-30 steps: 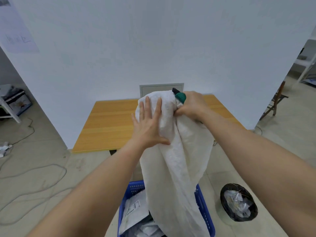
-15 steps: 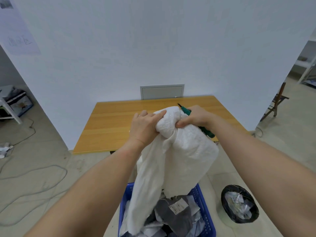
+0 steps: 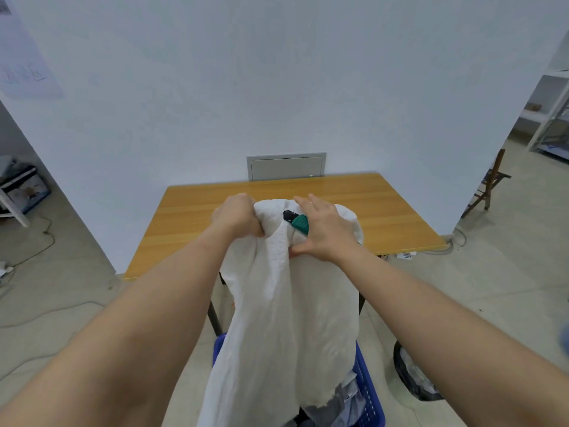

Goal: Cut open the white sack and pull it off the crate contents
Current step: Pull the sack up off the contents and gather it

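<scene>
Sack (image 3: 289, 318), white and woven, hangs from both hands over a blue crate (image 3: 368, 392). Left hand (image 3: 238, 217) fists its bunched top; right hand (image 3: 323, 229), fingers spread, presses a green-handled cutter (image 3: 297, 221) against the cloth, above a wooden table (image 3: 191, 220).

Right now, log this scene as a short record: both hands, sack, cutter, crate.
left hand: fist closed on the sack's bunched top
right hand: fingers spread, pressing the cutter against the sack
white sack: lifted, hanging into the crate
green cutter: under the right palm
blue crate: on floor, grey packages showing
</scene>
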